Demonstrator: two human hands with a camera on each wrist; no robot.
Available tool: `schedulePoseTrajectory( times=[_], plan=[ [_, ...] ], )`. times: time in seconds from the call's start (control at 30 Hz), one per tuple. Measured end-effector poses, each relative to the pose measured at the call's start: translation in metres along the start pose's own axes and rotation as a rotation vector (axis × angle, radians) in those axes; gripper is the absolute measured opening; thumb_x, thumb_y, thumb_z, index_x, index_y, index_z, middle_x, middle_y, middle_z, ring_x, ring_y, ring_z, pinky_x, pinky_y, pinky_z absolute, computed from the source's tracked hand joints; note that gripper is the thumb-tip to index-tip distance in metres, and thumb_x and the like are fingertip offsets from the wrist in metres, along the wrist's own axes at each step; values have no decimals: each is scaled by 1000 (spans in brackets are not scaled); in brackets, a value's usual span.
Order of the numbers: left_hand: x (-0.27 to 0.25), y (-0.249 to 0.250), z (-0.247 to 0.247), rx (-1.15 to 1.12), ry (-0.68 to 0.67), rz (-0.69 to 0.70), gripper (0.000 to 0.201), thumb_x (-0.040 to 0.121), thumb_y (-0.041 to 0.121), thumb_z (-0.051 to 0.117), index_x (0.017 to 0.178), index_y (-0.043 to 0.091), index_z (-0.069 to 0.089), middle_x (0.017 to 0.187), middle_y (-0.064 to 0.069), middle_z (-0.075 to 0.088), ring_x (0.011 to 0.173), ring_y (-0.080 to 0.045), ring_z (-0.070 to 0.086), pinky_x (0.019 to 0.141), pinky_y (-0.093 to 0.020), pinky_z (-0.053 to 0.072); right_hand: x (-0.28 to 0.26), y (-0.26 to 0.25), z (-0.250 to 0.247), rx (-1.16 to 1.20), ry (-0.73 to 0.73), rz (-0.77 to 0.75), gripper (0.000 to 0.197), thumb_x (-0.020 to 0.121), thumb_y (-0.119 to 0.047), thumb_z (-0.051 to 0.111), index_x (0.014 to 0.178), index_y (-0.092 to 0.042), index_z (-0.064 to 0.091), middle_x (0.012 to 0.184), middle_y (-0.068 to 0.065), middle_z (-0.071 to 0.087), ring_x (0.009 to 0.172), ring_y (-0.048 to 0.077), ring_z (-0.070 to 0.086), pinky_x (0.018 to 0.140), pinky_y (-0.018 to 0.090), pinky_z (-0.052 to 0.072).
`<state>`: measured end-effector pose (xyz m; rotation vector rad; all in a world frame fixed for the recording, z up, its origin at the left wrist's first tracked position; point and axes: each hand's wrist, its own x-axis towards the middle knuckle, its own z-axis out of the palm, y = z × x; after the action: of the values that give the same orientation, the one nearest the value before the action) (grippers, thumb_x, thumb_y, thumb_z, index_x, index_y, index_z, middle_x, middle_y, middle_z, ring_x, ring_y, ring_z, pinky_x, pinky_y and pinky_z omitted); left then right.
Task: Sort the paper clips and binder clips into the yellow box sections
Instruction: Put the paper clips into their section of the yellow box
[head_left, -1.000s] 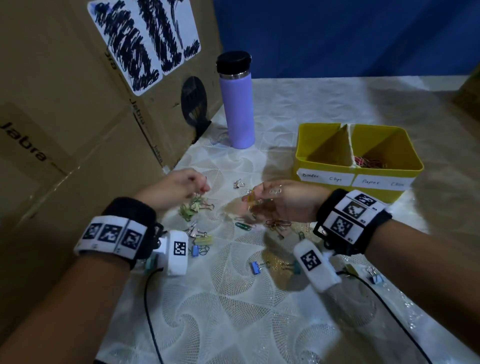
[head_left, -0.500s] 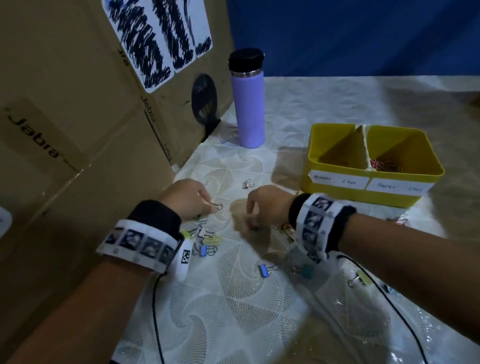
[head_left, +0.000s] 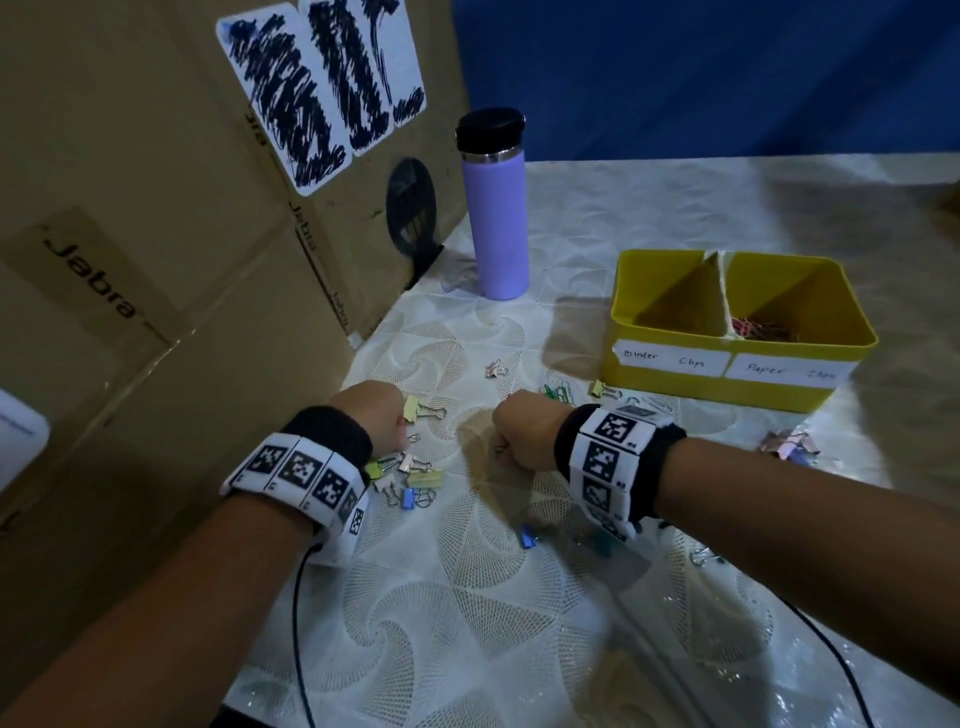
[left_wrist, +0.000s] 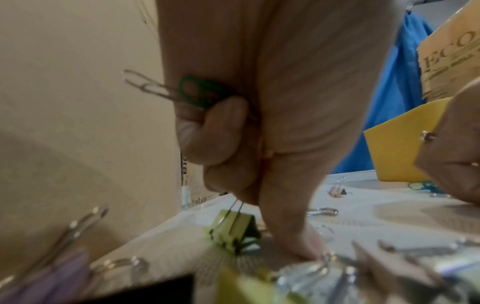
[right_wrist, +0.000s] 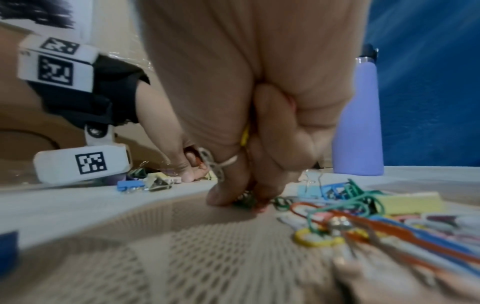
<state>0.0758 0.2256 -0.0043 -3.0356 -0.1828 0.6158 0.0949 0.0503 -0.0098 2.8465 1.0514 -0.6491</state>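
My left hand (head_left: 375, 419) is curled near the cardboard wall. In the left wrist view it grips a green and a silver paper clip (left_wrist: 193, 92) in its folded fingers, and its thumb (left_wrist: 298, 236) presses the table beside a yellow-green binder clip (left_wrist: 233, 232). My right hand (head_left: 522, 439) is knuckles up. Its fingertips (right_wrist: 226, 195) pinch small paper clips (right_wrist: 246, 199) on the cloth, and a bit of yellow shows inside its fist. The yellow box (head_left: 675, 387) stands at the right. Its right section holds paper clips (head_left: 759, 328); I see nothing in its left section.
A purple bottle (head_left: 497, 208) stands behind the hands, and a cardboard wall (head_left: 156, 260) runs along the left. Loose binder clips (head_left: 415, 480) lie by my left wrist and more (head_left: 787, 446) at the right. Coloured paper clips (right_wrist: 350, 214) are piled beside my right hand. Cables (head_left: 298, 623) trail off both wrists.
My right hand has turned from palm up to knuckles up and come down onto the clips on the cloth. My left hand has dropped lower over the binder clips.
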Motion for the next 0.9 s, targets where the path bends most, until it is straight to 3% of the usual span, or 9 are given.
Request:
schedulePoseTrajectory(
  times=[0.07, 0.17, 0.27, 0.43, 0.57, 0.67, 0.73, 0.83, 0.9],
  plan=[
    [-2, 5, -7, 0, -61, 5, 33, 87, 20, 52, 56, 11, 44, 61, -3, 46, 63, -20, 47, 52, -25, 33, -6, 5, -3, 7, -5, -14, 26, 93, -8, 47, 108, 8, 62, 83, 16, 56, 85, 27, 52, 81, 34, 48],
    [-9, 23, -34, -131, -153, 88, 30, 94, 30, 47, 74, 8, 52, 63, -3, 43, 59, -18, 40, 53, -27, 31, -20, 30, -10, 307, 9, -7, 24, 91, -7, 50, 107, 1, 64, 98, 13, 63, 92, 26, 59, 80, 30, 50],
    [-11, 68, -68, -485, -179, 257, 32, 96, 31, 41, 71, 11, 45, 64, -6, 39, 56, -20, 37, 56, -28, 34, -54, 74, -29, 956, 68, -9, 21, 91, -4, 50, 75, -13, 60, 63, 1, 46, 51, 9, 41, 38, 14, 33],
    [6, 181, -116, -1109, -312, 375, 30, 96, 11, 33, 66, 12, 36, 61, -3, 35, 30, -5, 33, 31, -11, 27, -106, 168, -60, 1341, 414, 283, 27, 96, -7, 44, 70, -17, 46, 51, -2, 30, 32, 3, 27, 29, 10, 20],
    [34, 258, -127, -1284, -458, 310, 26, 95, 6, 28, 70, 6, 36, 66, -8, 37, 45, -14, 37, 36, -13, 36, -114, 219, -59, 1107, 665, 591, 35, 98, -22, 41, 64, -16, 46, 60, 2, 40, 47, 13, 39, 43, 21, 35],
    [59, 286, -122, -1228, -449, 291, 24, 95, 15, 37, 108, -3, 46, 84, -20, 53, 66, -25, 49, 63, -27, 53, -105, 237, -49, 1263, 635, 562, 42, 95, -48, 35, 75, -15, 50, 72, 6, 49, 61, 17, 47, 62, 28, 42],
    [66, 291, -121, -1134, -462, 337, 34, 97, 20, 38, 123, 0, 44, 108, -29, 59, 75, -25, 54, 69, -31, 47, -104, 239, -45, 1401, 616, 557, 57, 91, -59, 28, 81, -8, 52, 73, 10, 52, 63, 20, 49, 64, 30, 41],
    [57, 275, -125, -1166, -446, 459, 17, 97, 13, 41, 82, 12, 49, 77, -5, 48, 66, -12, 44, 70, -21, 40, -106, 241, -37, 1482, 552, 461, 63, 93, -56, 27, 108, 0, 52, 94, 15, 61, 87, 25, 59, 80, 33, 50],
    [45, 246, -126, -1172, -296, 558, 13, 96, 12, 45, 88, 18, 54, 78, 4, 50, 67, -2, 49, 67, -14, 43, -114, 234, -36, 1402, 618, 437, 55, 95, -47, 34, 119, -1, 52, 114, 19, 57, 101, 27, 57, 89, 32, 51]
  ],
)
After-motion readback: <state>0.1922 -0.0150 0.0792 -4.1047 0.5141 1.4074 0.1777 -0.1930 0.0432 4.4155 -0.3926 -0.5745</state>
